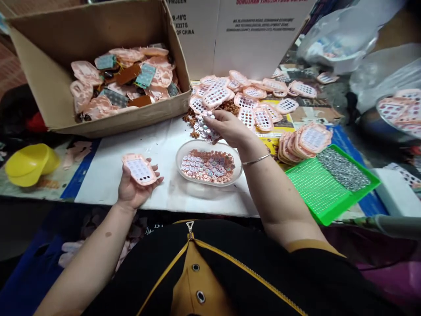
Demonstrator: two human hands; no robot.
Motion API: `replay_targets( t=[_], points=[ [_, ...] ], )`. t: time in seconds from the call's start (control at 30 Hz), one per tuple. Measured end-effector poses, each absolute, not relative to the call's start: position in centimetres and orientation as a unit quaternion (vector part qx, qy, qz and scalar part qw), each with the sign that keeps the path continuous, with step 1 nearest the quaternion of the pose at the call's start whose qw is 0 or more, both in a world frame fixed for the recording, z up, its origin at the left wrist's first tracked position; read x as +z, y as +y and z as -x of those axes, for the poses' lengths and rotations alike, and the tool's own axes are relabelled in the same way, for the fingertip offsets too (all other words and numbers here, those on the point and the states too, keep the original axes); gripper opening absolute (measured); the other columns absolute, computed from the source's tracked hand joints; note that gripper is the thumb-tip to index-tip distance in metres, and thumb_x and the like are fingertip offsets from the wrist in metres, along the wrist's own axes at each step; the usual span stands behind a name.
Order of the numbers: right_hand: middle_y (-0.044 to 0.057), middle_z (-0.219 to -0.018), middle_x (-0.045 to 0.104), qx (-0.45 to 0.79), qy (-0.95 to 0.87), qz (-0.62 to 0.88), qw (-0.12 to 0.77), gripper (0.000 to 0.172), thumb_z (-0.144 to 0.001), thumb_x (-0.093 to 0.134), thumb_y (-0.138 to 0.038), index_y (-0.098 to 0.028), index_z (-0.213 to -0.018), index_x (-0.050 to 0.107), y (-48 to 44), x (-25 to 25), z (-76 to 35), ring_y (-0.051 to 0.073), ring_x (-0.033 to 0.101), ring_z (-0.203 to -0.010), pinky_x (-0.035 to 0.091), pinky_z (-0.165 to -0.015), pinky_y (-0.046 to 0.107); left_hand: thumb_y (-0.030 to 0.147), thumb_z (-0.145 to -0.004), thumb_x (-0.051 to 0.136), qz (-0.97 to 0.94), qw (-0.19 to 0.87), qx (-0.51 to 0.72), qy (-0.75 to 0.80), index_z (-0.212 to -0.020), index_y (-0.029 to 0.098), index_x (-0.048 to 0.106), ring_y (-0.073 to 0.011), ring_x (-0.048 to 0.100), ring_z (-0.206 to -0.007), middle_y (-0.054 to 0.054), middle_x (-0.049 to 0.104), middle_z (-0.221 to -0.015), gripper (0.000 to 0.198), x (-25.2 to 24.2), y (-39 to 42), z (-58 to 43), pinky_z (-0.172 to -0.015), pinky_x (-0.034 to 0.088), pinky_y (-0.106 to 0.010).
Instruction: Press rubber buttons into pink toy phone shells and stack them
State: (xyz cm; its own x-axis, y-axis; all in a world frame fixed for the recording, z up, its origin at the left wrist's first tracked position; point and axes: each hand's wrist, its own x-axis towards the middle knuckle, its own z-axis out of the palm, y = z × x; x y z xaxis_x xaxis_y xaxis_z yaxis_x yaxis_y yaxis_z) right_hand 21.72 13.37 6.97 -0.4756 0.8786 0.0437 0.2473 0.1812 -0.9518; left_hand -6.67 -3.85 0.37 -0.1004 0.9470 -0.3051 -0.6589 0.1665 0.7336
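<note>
My left hand [133, 193] is closed around the edges of a pink plastic casing [139, 169] with rows of pale keys and a few dark holes at its lower end. In my right hand [230, 127], raised over the far side of the clear tub, a cluster of small white and pink buttons [205, 127] is pinched between thumb and fingers; whether they are joined together I cannot tell. Below, the clear oval plastic tub [182, 172] contains many small white and pinkish buttons. Beyond my right hand lies a pile of pink casings [215, 95] with rows of holes.
A cardboard box [118, 120] at the back left holds pink casings and circuit boards. To the right stand a stack of casings [314, 138] and a green tray [329, 215] with small metallic pieces. A yellow scoop-like container [31, 164] lies far left.
</note>
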Motion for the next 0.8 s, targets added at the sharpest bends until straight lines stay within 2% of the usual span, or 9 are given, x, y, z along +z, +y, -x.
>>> replay_targets(
  t=[0.1, 0.17, 0.23, 0.3, 0.4, 0.53, 0.63, 0.73, 0.8],
  points=[
    [0.007, -0.093, 0.061, 0.491, -0.664, 0.446, 0.344, 0.062, -0.083, 0.054, -0.077, -0.020, -0.106, 0.059, 14.8, 6.7, -21.3, 0.018, 0.058, -0.078, 0.056, -0.062, 0.033, 0.066, -0.054, 0.088, -0.176, 0.654, 0.617, 0.402, -0.117, 0.011, 0.066, -0.0251, 0.075, -0.075, -0.015, 0.077, -0.093, 0.087, 0.4, -3.8, 6.6, -0.076, 0.064, -0.044],
    [0.009, -0.096, 0.063, 0.408, -0.685, 0.491, 0.351, 0.058, -0.085, 0.058, -0.069, -0.018, -0.111, 0.060, 15.8, 6.9, -21.3, 0.022, 0.061, -0.088, 0.056, -0.070, 0.035, 0.065, -0.051, 0.089, -0.176, 0.653, 0.619, 0.398, -0.117, 0.010, 0.066, -0.0260, 0.075, -0.075, -0.015, 0.077, -0.093, 0.090, 0.4, -3.7, 6.6, -0.076, 0.064, -0.045],
    [0.011, -0.097, 0.066, 0.323, -0.721, 0.516, 0.331, 0.047, -0.087, 0.062, -0.058, -0.015, -0.107, 0.065, 16.3, 7.4, -21.6, 0.024, 0.061, -0.093, 0.054, -0.078, 0.038, 0.065, -0.050, 0.090, -0.180, 0.650, 0.623, 0.395, -0.117, 0.010, 0.066, -0.0269, 0.075, -0.076, -0.016, 0.077, -0.093, 0.090, 0.3, -3.8, 6.6, -0.076, 0.064, -0.044],
    [0.011, -0.095, 0.069, 0.299, -0.746, 0.515, 0.299, 0.036, -0.088, 0.062, -0.046, -0.013, -0.100, 0.069, 15.9, 8.2, -22.2, 0.022, 0.062, -0.090, 0.052, -0.081, 0.037, 0.065, -0.050, 0.090, -0.185, 0.648, 0.624, 0.396, -0.117, 0.011, 0.067, -0.0276, 0.075, -0.077, -0.015, 0.077, -0.093, 0.090, 0.2, -3.9, 6.6, -0.076, 0.064, -0.044],
    [0.009, -0.092, 0.070, 0.321, -0.762, 0.497, 0.261, 0.028, -0.088, 0.062, -0.037, -0.012, -0.098, 0.071, 14.0, 9.6, -23.3, 0.017, 0.061, -0.081, 0.049, -0.078, 0.035, 0.067, -0.049, 0.089, -0.190, 0.645, 0.622, 0.402, -0.115, 0.012, 0.069, -0.0280, 0.075, -0.076, -0.014, 0.077, -0.092, 0.088, 0.2, -4.0, 6.5, -0.074, 0.064, -0.042],
    [0.007, -0.097, 0.072, 0.350, -0.836, 0.407, 0.114, 0.025, -0.085, 0.067, -0.033, -0.015, -0.102, 0.072, 10.6, 10.7, -23.7, 0.017, 0.063, -0.084, 0.049, -0.077, 0.032, 0.069, -0.050, 0.088, -0.205, 0.630, 0.630, 0.406, -0.111, 0.013, 0.070, -0.0287, 0.074, -0.072, -0.014, 0.077, -0.088, 0.085, 0.2, -4.0, 6.3, -0.072, 0.063, -0.044],
    [0.010, -0.108, 0.071, 0.284, -0.898, 0.335, 0.000, 0.028, -0.087, 0.065, -0.029, -0.017, -0.111, 0.070, 8.0, 10.1, -22.0, 0.021, 0.063, -0.093, 0.048, -0.084, 0.034, 0.069, -0.053, 0.086, -0.212, 0.624, 0.629, 0.412, -0.112, 0.014, 0.068, -0.0288, 0.073, -0.070, -0.013, 0.076, -0.087, 0.082, 0.2, -3.9, 6.2, -0.070, 0.062, -0.046],
    [0.017, -0.115, 0.066, 0.162, -0.937, 0.307, -0.040, 0.033, -0.090, 0.059, -0.020, -0.013, -0.121, 0.065, 6.0, 8.7, -19.8, 0.026, 0.059, -0.100, 0.045, -0.090, 0.040, 0.070, -0.052, 0.086, -0.209, 0.625, 0.625, 0.419, -0.112, 0.012, 0.068, -0.0292, 0.073, -0.069, -0.014, 0.076, -0.087, 0.086, 0.3, -3.9, 6.2, -0.070, 0.061, -0.046],
    [0.019, -0.115, 0.064, 0.131, -0.945, 0.296, -0.042, 0.039, -0.088, 0.056, -0.013, -0.010, -0.127, 0.062, 5.5, 8.1, -19.0, 0.027, 0.057, -0.100, 0.045, -0.089, 0.041, 0.071, -0.050, 0.087, -0.215, 0.622, 0.626, 0.417, -0.111, 0.012, 0.069, -0.0291, 0.073, -0.069, -0.015, 0.076, -0.088, 0.087, 0.3, -3.9, 6.2, -0.070, 0.061, -0.045]
  ],
)
